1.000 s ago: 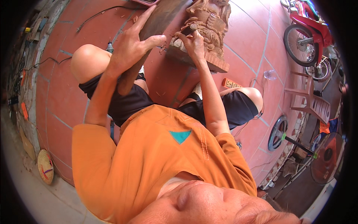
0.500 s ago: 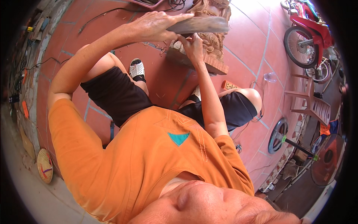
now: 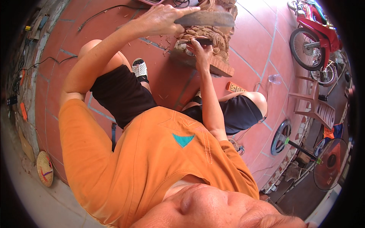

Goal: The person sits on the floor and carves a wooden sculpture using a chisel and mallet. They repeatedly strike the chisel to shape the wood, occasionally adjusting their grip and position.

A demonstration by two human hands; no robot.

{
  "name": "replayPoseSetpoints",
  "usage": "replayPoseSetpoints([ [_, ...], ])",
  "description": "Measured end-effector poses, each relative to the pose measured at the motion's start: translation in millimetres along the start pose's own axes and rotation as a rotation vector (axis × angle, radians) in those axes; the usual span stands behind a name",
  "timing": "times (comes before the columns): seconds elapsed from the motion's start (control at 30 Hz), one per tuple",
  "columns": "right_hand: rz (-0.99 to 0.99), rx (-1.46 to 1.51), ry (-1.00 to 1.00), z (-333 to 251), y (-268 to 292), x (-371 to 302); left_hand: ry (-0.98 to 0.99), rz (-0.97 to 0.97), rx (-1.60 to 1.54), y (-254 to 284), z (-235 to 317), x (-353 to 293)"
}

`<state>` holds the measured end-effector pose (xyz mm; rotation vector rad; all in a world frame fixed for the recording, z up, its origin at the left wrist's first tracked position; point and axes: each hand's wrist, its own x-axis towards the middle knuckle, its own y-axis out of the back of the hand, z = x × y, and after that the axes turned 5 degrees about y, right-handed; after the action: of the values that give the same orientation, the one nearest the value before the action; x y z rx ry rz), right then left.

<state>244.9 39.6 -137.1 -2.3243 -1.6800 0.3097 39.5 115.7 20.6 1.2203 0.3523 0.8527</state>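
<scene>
My left hand (image 3: 165, 21) is closed round a wooden mallet (image 3: 207, 19), a flat club-like piece slightly blurred by motion, its index finger stretched along it. The mallet is raised just above my right hand (image 3: 201, 53). That hand pinches a dark chisel (image 3: 205, 41), and most of the tool is hidden by the fingers or seen end-on. Both are over a brown wooden carving (image 3: 224, 40) with curling relief. The carving stands on a wooden block base (image 3: 222, 67) between my feet; the mallet covers part of it.
Wood chips (image 3: 159, 42) lie on the red tiles left of the carving. An orange power strip (image 3: 235, 87) and a clear plastic cup (image 3: 275, 79) are to its right. Farther right are a red motorbike (image 3: 315, 34), a plastic chair (image 3: 315, 100) and a fan (image 3: 330, 163).
My left hand has lifted the mallet a little up and away from my right hand. My right hand has shifted slightly right and nearer, and more of the chisel shows.
</scene>
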Motion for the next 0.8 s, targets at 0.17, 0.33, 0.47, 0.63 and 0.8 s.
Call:
replayPoseSetpoints([
  [0.17,-0.01,0.248,-0.1,5.6,12.8,-3.8,0.114,-0.151,-0.12,37.2,12.6,1.8],
  [0.33,-0.007,0.175,-0.087,-3.1,8.5,-4.7,0.084,-0.123,-0.219,41.8,18.2,-4.2],
  [0.47,-0.005,0.032,-0.02,-3.4,10.0,-4.0,0.06,-0.102,-0.26,42.0,18.2,-6.0],
  [0.63,0.009,0.057,-0.025,-5.6,4.7,-5.5,0.097,-0.148,-0.261,49.1,26.4,-6.4],
  [0.8,-0.009,0.028,0.002,-5.2,0.1,-6.3,0.055,-0.103,-0.343,51.5,33.4,-6.1],
])
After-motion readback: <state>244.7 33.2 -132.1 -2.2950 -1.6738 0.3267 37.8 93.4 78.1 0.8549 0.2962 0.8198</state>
